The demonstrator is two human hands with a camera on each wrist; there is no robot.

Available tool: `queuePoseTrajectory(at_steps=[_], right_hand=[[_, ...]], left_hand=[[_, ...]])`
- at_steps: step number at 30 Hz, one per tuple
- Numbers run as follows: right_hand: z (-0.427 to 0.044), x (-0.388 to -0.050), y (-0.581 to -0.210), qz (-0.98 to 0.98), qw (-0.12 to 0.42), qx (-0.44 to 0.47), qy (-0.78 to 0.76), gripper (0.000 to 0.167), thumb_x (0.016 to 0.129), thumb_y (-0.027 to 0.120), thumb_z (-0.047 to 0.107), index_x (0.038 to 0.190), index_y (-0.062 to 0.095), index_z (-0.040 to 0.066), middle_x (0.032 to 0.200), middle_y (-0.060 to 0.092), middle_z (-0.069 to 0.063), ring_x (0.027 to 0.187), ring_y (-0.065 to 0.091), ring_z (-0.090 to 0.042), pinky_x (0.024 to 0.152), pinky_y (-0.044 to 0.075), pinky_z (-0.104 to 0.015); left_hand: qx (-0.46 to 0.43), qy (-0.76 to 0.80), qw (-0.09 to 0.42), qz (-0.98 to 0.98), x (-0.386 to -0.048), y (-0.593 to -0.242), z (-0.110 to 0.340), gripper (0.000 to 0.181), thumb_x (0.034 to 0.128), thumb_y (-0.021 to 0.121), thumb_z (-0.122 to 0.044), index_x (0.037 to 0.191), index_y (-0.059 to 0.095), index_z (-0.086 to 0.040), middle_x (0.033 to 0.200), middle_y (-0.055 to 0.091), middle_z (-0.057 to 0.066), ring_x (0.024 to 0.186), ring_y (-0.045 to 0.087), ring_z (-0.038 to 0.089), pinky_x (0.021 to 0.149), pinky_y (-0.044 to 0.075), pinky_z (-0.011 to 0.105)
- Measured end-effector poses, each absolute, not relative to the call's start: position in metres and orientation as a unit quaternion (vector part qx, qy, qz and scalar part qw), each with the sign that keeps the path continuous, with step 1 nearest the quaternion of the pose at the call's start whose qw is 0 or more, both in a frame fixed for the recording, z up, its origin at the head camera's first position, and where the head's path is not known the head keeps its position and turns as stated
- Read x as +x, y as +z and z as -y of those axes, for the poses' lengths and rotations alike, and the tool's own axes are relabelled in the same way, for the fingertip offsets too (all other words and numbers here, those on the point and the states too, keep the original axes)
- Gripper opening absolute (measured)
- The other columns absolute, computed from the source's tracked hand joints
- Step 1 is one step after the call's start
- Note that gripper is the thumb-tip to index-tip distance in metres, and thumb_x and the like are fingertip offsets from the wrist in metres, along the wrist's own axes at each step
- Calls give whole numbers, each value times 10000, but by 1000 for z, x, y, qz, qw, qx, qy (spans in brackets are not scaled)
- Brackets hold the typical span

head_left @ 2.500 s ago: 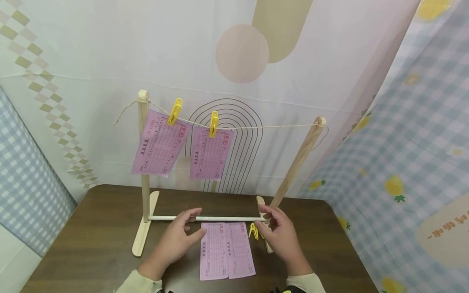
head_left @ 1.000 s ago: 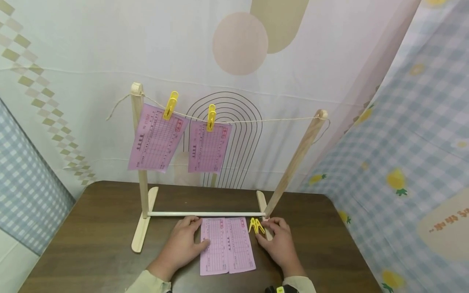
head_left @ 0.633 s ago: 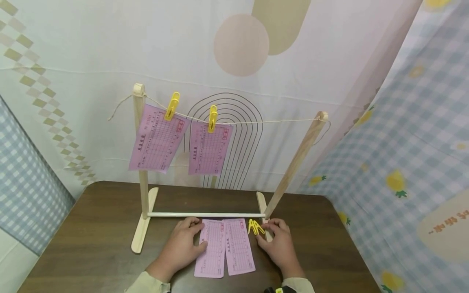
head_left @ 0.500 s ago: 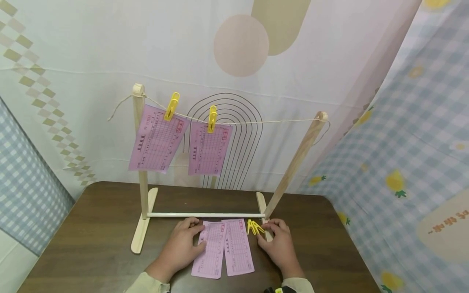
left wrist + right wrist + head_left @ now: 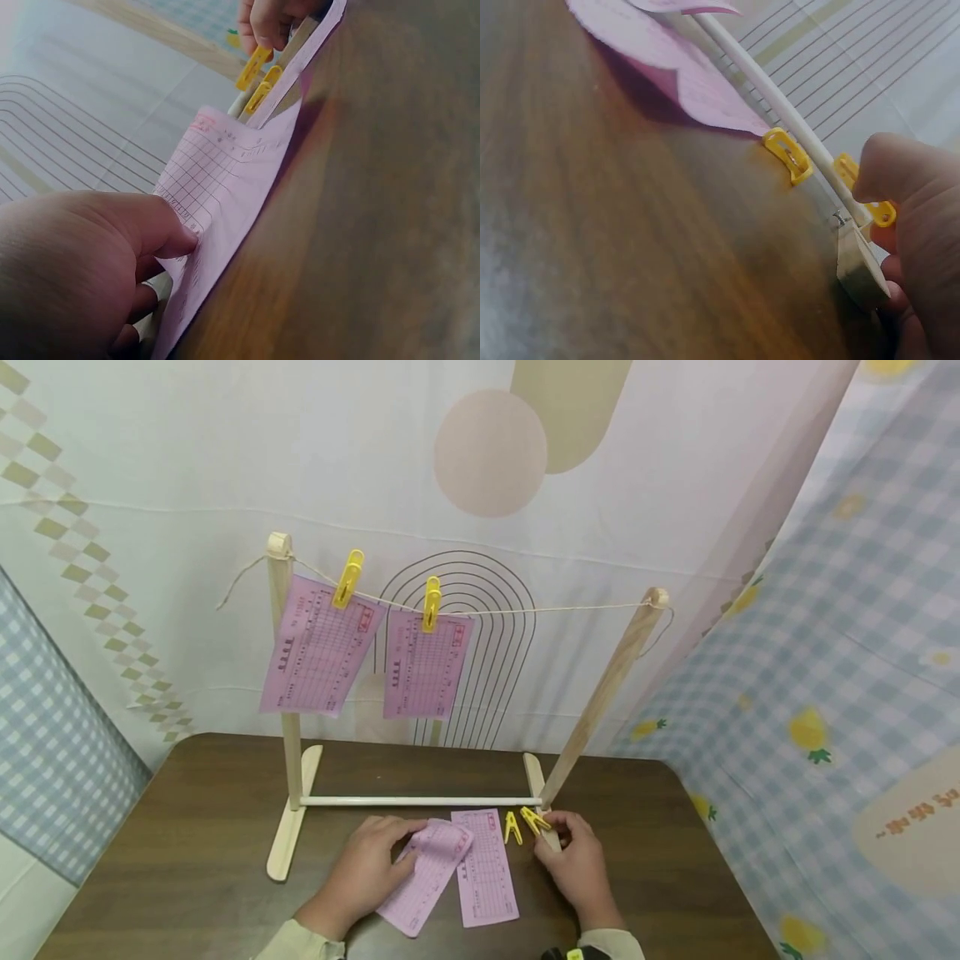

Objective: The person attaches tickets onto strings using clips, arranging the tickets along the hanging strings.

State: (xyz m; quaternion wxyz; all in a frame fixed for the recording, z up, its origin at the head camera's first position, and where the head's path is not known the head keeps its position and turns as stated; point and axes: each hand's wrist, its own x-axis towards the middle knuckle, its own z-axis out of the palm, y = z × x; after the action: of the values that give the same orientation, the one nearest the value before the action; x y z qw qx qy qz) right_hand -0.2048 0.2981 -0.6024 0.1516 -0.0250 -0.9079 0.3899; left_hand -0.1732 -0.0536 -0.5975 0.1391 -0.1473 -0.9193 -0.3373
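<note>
My left hand [image 5: 369,870] pinches a pink printed slip [image 5: 429,878] by its left edge; the slip is lifted and bent, its right corner overlapping a second pink slip [image 5: 487,877] that lies on the table. In the left wrist view the thumb presses on the held slip [image 5: 214,176]. My right hand [image 5: 577,864] pinches a yellow clothespin [image 5: 536,820] between thumb and fingers beside the stand's right foot. Another yellow clothespin [image 5: 513,828] rests on the table between the second slip and the right hand, seen also as the loose clothespin [image 5: 787,156] in the right wrist view.
A wooden stand with a left post [image 5: 294,760], a right post [image 5: 600,710] and a white crossbar [image 5: 420,801] stands on the brown table [image 5: 187,827]. On its string [image 5: 555,608] hang two pink slips, the left slip [image 5: 318,647] and the right slip [image 5: 427,668], each under a yellow clothespin.
The left hand has slid one slip leftward away from the other, then lifted and turned it. The right hand has taken hold of one clothespin and parted it from the other.
</note>
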Motion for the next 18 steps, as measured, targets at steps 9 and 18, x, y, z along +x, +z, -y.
queuePoseTrajectory(at_steps=[9,18], right_hand=[[-299,-204,-599,880,135,-71,450,301,997,768,101,1295,776,143,1142,764,-60,960,651,-168,801,541,-234],[-309,-205,-600,807,182,-68,558,358,1061,801,144,1410,768,72,1302,772,-169,1092,709,-42,896,579,-115]], left_hand=[[-135,-353,135,916,-172,-596,52,629,854,915,-77,1447,764,-222,956,733,-227,957,624,17,954,549,412],[-131,-394,127,901,-172,-595,54,381,916,905,-109,1269,846,-236,938,732,-239,919,637,-17,899,582,333]])
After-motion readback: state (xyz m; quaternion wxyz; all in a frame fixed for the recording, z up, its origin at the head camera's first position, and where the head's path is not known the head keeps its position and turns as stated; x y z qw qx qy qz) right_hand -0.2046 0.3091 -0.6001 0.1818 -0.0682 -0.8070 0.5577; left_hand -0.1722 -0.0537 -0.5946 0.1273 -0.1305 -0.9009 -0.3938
